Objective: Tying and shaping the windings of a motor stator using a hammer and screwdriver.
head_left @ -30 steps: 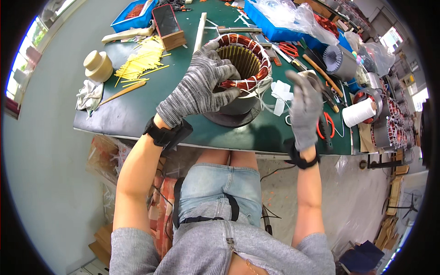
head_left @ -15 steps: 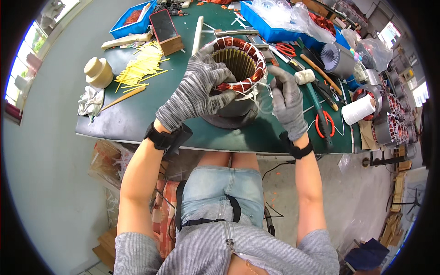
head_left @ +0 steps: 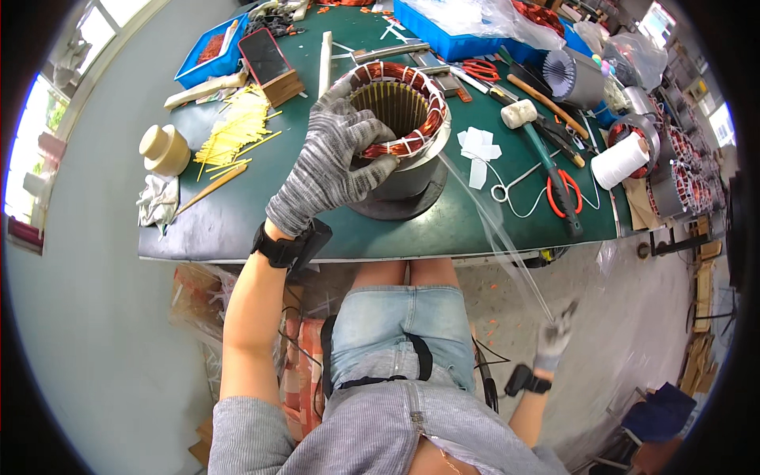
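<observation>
A motor stator (head_left: 404, 178) stands upright on the green table, its ring of copper windings (head_left: 431, 119) bound with white lacing. My gloved left hand (head_left: 336, 154) is closed around the near left side of that ring, thumb outside and fingers over the top. Off the table's front edge, low on the right, is my gloved right hand (head_left: 552, 339), somewhat blurred. From the right side of the stator a pale, see-through thread (head_left: 507, 245) stretches down to this hand, which appears closed on it.
Right of the stator lie white paper pieces (head_left: 478, 150), a mallet (head_left: 542, 154), red-handled scissors (head_left: 564, 194) and a white thread spool (head_left: 620, 165). Yellow strips (head_left: 237, 127), a phone on a wooden block (head_left: 273, 59) and a cream-coloured pot (head_left: 165, 150) are on the left. Blue bins (head_left: 451, 36) stand behind.
My right hand has swung from beside the stator down and right past the table edge, drawing the thread out long. My left hand keeps its hold on the windings.
</observation>
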`<act>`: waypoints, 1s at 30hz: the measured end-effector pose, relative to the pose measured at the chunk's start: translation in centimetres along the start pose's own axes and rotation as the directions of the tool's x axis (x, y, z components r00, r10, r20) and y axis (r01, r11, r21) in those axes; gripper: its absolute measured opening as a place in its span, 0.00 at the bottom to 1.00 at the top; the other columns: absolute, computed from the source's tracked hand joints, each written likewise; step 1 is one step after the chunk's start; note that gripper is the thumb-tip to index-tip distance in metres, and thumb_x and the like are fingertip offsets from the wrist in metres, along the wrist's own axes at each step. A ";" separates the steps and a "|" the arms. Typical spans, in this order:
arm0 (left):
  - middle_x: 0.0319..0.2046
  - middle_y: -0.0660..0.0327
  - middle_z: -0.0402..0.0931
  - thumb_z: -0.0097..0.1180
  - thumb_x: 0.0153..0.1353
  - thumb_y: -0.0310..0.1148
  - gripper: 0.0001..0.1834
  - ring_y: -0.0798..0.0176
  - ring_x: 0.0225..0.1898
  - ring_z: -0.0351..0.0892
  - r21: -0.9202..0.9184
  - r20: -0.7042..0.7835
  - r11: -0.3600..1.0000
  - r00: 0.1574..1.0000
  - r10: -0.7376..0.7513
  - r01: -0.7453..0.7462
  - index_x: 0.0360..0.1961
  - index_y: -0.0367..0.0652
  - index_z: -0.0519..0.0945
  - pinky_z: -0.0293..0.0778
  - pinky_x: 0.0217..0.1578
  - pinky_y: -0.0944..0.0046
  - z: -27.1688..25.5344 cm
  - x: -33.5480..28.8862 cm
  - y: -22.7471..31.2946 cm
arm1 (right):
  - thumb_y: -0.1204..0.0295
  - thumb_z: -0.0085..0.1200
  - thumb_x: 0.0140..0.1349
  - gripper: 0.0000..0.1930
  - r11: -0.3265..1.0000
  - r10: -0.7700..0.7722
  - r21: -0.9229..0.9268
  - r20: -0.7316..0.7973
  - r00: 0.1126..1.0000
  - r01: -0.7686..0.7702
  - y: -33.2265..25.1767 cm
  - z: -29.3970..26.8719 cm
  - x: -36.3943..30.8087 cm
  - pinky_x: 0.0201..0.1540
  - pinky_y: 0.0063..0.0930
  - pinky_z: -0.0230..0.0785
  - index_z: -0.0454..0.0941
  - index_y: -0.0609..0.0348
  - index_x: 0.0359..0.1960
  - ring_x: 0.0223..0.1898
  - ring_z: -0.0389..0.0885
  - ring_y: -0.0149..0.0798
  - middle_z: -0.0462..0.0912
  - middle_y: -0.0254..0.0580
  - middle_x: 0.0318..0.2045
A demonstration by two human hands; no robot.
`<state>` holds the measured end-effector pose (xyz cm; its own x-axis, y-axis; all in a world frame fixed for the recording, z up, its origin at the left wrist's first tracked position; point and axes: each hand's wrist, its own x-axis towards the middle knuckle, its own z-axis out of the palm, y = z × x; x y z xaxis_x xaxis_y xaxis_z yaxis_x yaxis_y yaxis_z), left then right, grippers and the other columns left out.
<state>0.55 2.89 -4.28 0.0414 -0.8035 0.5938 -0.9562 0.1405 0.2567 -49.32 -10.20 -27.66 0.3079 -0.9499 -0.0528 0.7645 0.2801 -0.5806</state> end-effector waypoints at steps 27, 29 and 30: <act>0.27 0.59 0.76 0.61 0.46 0.34 0.11 0.43 0.56 0.65 -0.002 -0.047 1.000 0.999 -0.014 0.014 0.32 0.42 0.81 0.51 0.61 0.44 0.7 0.0 0.3 | 0.76 0.43 0.62 0.05 0.158 -0.218 -0.626 0.732 0.646 0.763 16.0 32.6 8.4 0.41 0.36 0.67 0.70 0.62 0.36 0.34 0.73 0.48 0.73 0.50 0.31; 0.26 0.59 0.76 0.61 0.46 0.34 0.11 0.45 0.51 0.67 -0.011 -0.061 1.000 0.998 -0.004 0.004 0.32 0.43 0.80 0.52 0.61 0.44 1.1 0.1 0.2 | 0.78 0.44 0.59 0.04 0.309 -0.095 -0.715 0.633 0.768 0.627 15.3 34.4 6.5 0.41 0.36 0.68 0.71 0.62 0.33 0.33 0.74 0.48 0.74 0.48 0.30; 0.26 0.59 0.75 0.61 0.46 0.34 0.10 0.46 0.47 0.70 -0.013 -0.079 1.000 0.997 0.009 -0.010 0.31 0.43 0.80 0.52 0.60 0.44 1.4 0.2 0.1 | 0.79 0.44 0.58 0.04 0.387 -0.045 -0.648 0.697 0.716 0.655 14.4 34.8 5.7 0.41 0.36 0.68 0.72 0.62 0.32 0.33 0.75 0.48 0.74 0.48 0.28</act>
<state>0.09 1.92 -5.17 0.0556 -0.7537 0.6548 -0.9529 0.1558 0.2603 -16.84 -6.73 -8.05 0.5806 -0.5962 0.5545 0.1308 -0.6039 -0.7862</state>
